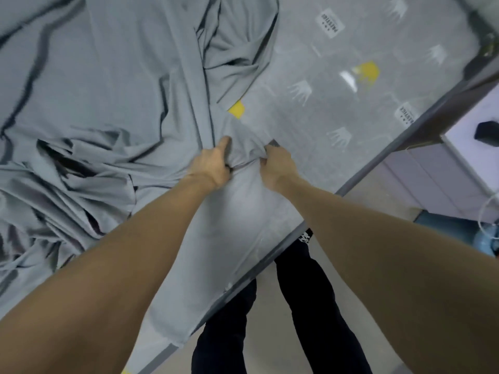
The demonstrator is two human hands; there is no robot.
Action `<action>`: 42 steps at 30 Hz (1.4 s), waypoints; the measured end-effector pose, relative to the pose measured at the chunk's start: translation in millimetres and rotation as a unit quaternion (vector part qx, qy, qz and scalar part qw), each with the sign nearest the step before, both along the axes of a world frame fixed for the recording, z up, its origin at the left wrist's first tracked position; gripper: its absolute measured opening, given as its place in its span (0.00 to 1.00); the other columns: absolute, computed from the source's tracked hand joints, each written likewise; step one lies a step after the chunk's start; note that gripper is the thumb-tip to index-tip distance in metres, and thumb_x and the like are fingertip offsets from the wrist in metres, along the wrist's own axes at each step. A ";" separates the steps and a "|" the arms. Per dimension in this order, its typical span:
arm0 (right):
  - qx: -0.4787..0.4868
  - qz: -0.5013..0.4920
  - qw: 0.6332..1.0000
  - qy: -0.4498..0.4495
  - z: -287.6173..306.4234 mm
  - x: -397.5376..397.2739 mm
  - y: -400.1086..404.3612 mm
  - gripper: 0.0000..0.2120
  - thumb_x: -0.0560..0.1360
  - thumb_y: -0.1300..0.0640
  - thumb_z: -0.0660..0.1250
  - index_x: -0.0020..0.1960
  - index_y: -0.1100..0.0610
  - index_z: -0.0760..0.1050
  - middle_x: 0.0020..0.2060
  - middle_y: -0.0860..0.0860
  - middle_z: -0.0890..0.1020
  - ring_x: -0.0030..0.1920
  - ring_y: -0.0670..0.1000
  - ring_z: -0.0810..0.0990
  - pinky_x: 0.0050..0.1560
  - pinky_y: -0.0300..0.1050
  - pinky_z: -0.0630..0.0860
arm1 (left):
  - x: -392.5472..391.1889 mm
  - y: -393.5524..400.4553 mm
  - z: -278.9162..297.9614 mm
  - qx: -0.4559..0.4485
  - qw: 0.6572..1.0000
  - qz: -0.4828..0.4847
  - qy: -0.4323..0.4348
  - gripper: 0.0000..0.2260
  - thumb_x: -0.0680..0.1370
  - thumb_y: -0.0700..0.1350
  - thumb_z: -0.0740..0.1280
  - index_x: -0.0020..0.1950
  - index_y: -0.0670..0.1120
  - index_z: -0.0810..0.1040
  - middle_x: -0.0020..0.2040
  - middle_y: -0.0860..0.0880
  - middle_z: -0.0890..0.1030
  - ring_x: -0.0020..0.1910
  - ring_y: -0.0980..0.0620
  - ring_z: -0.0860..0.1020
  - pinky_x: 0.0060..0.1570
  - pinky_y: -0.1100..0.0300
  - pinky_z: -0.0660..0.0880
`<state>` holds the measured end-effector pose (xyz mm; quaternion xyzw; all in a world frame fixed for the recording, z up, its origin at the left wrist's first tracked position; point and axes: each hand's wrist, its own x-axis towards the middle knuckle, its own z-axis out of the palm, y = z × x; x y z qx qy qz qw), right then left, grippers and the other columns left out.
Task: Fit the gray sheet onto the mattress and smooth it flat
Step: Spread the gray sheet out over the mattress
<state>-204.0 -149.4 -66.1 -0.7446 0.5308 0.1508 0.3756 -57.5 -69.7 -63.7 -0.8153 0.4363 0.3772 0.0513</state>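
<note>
**Both hands bunch the sheet near the mattress edge**

While the sheet (113, 85) lies rumpled over the left part of the mattress (351, 109), both hands clutch a fold of it near the mattress's near edge. The left hand (212, 164) curls round bunched cloth with its thumb up. The right hand (278, 164), just beside it, pinches the same fold. Crown-printed mattress cover shows bare at right.

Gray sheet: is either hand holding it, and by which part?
Both. The left hand and right hand each grip a bunched fold of the gray sheet near its edge, over the mattress.
</note>
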 end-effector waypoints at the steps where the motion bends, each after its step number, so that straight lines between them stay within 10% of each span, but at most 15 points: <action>1: 0.001 0.005 1.000 -0.001 10.2 -2.3 -7.2 0.13 0.81 0.57 0.56 0.63 0.58 0.72 0.59 0.62 0.78 0.60 0.64 0.76 0.57 0.54 0.74 | 1.7 -5.6 10.9 -0.004 1.000 0.006 0.013 0.28 0.76 0.47 0.65 0.75 0.55 0.61 0.62 0.35 0.77 0.60 0.33 0.75 0.58 0.47 0.74; 5: -0.030 0.010 0.999 0.010 83.5 -16.5 -47.4 0.12 0.80 0.51 0.60 0.62 0.52 0.72 0.56 0.59 0.78 0.56 0.63 0.78 0.52 0.53 0.74 | 2.5 -43.6 91.9 -0.006 0.998 -0.041 0.048 0.11 0.78 0.47 0.62 0.56 0.47 0.80 0.57 0.38 0.80 0.55 0.38 0.78 0.48 0.55 0.71; 14: -0.105 -0.025 0.989 -0.098 302.4 -45.9 -149.4 0.13 0.67 0.62 0.75 0.49 0.53 0.79 0.47 0.51 0.75 0.48 0.51 0.74 0.44 0.38 0.66 | -4.4 -122.6 318.7 -0.021 0.994 -0.100 -0.027 0.18 0.69 0.56 0.75 0.33 0.45 0.73 0.38 0.43 0.77 0.40 0.43 0.74 0.38 0.57 0.68; 16: -0.129 0.012 0.982 -0.136 342.6 -51.9 -161.6 0.17 0.66 0.66 0.72 0.53 0.55 0.79 0.47 0.50 0.75 0.47 0.49 0.72 0.42 0.35 0.65 | -11.4 -140.2 351.5 -0.033 0.991 -0.123 -0.040 0.18 0.68 0.54 0.76 0.45 0.44 0.76 0.51 0.42 0.79 0.46 0.43 0.75 0.44 0.55 0.72; 19: -0.141 0.078 0.969 -0.187 382.1 -61.8 -166.6 0.19 0.66 0.66 0.71 0.56 0.55 0.77 0.46 0.50 0.77 0.45 0.49 0.73 0.39 0.38 0.65 | -38.2 -168.0 384.1 -0.138 0.981 -0.090 0.103 0.43 0.68 0.47 0.78 0.77 0.50 0.58 0.70 0.45 0.70 0.67 0.45 0.72 0.61 0.54 0.71; 21: -0.160 0.082 0.958 -0.222 394.9 -71.2 -172.4 0.18 0.65 0.63 0.76 0.53 0.57 0.76 0.45 0.50 0.79 0.43 0.49 0.74 0.41 0.40 0.68 | -61.1 -188.3 397.5 -0.166 0.968 -0.084 0.169 0.39 0.70 0.44 0.77 0.76 0.52 0.60 0.60 0.47 0.76 0.59 0.47 0.76 0.57 0.55 0.73; 24: -0.150 0.004 0.958 -0.244 403.6 -96.7 -184.1 0.23 0.65 0.56 0.80 0.55 0.56 0.76 0.44 0.49 0.77 0.41 0.49 0.73 0.43 0.45 0.73 | -92.2 -216.9 411.1 -0.101 0.977 -0.172 0.070 0.08 0.75 0.47 0.71 0.51 0.46 0.78 0.41 0.47 0.77 0.43 0.46 0.74 0.45 0.55 0.71; 26: -0.076 -0.038 0.970 -0.226 405.8 -117.7 -191.3 0.23 0.68 0.55 0.79 0.60 0.54 0.75 0.45 0.49 0.76 0.42 0.49 0.75 0.39 0.42 0.71 | -103.8 -229.1 416.2 -0.092 0.976 -0.196 0.036 0.12 0.76 0.48 0.68 0.35 0.46 0.74 0.34 0.47 0.75 0.39 0.45 0.73 0.39 0.55 0.69; 30: 0.024 0.005 0.994 -0.111 392.9 -156.3 -201.6 0.10 0.65 0.59 0.79 0.42 0.56 0.79 0.38 0.52 0.81 0.39 0.51 0.79 0.37 0.41 0.73 | -119.1 -250.5 429.3 -0.155 0.977 -0.132 0.062 0.09 0.77 0.44 0.64 0.38 0.45 0.78 0.38 0.44 0.80 0.40 0.45 0.78 0.38 0.56 0.73; 35: 0.003 -0.059 0.994 -0.089 382.1 -172.3 -212.2 0.18 0.70 0.55 0.75 0.29 0.57 0.69 0.29 0.55 0.74 0.33 0.53 0.73 0.36 0.44 0.67 | -117.4 -269.9 445.3 -0.190 0.968 -0.013 0.166 0.13 0.78 0.47 0.64 0.38 0.40 0.76 0.33 0.44 0.70 0.31 0.50 0.68 0.29 0.60 0.66; 42: -0.120 -0.069 0.990 -0.003 402.0 -207.5 -260.1 0.05 0.73 0.65 0.62 0.45 0.59 0.75 0.44 0.60 0.80 0.48 0.62 0.80 0.47 0.48 0.76 | -80.7 -289.6 442.0 -0.154 0.979 -0.133 0.022 0.13 0.75 0.48 0.69 0.36 0.41 0.78 0.31 0.45 0.74 0.34 0.46 0.73 0.32 0.56 0.65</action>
